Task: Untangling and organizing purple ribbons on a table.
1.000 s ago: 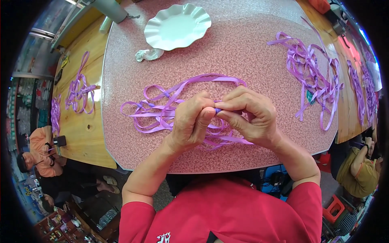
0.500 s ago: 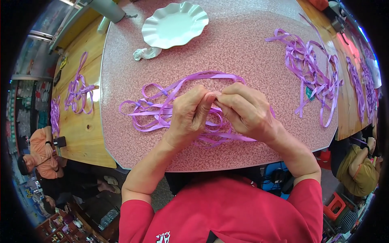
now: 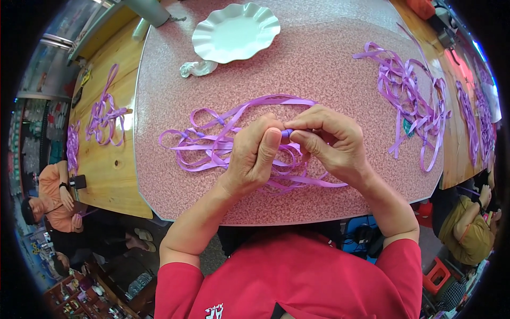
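Note:
My left hand (image 3: 256,151) and my right hand (image 3: 334,142) meet over the middle of the table. Between their pinched fingertips sits a small blue-purple piece like a bead or clasp (image 3: 287,133); its exact kind is too small to tell. Both hands are closed on it, thumbs toward me. Beneath and beside them lies a loose pile of purple ribbon (image 3: 212,154), looped, with similar small darker pieces on it. My hands hide part of this ribbon, and I cannot tell which strand runs into the piece.
A white scalloped plate (image 3: 236,33) stands at the back, touching a small white ornament (image 3: 197,68). More tangled purple ribbon (image 3: 406,95) lies at the right, and another bunch (image 3: 106,119) on the wooden surface at left. One person (image 3: 56,194) sits at left, another (image 3: 467,228) at right.
My right fingers have shifted and parted a little from the left, so the blue-purple piece now shows between them. The view has moved slightly.

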{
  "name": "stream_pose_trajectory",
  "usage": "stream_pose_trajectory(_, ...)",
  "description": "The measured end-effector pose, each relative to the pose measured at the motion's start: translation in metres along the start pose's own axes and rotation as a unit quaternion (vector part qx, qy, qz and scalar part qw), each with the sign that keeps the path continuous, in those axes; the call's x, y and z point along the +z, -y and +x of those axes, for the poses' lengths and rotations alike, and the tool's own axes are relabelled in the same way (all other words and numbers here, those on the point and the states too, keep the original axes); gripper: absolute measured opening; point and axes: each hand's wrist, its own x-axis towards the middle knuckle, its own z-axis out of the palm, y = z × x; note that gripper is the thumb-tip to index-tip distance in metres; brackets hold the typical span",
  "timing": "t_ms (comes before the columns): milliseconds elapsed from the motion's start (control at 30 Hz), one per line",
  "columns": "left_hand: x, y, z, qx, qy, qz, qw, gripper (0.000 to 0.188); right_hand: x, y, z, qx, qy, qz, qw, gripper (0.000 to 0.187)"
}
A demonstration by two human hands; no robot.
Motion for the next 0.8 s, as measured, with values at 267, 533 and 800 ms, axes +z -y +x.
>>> stream_pose_trajectory(267, 0.001, 0.002, -0.002, -0.013, 0.002, -0.005, 1.0, 0.018, 0.0, 0.002, 0.0, -0.032, -0.01, -0.031, 0.999, 0.016)
stream_pose_trajectory(533, 0.001, 0.01, 0.001, 0.099, -0.006, 0.073, 0.992, 0.01, -0.006, 0.005, 0.005, -0.062, 0.012, -0.11, 0.992, 0.015)
stream_pose_trajectory(800, -0.003, 0.005, 0.002, 0.065, 0.022, 0.05, 0.996, 0.015, -0.006, 0.006, 0.004, -0.1, -0.006, -0.169, 0.981, 0.015)
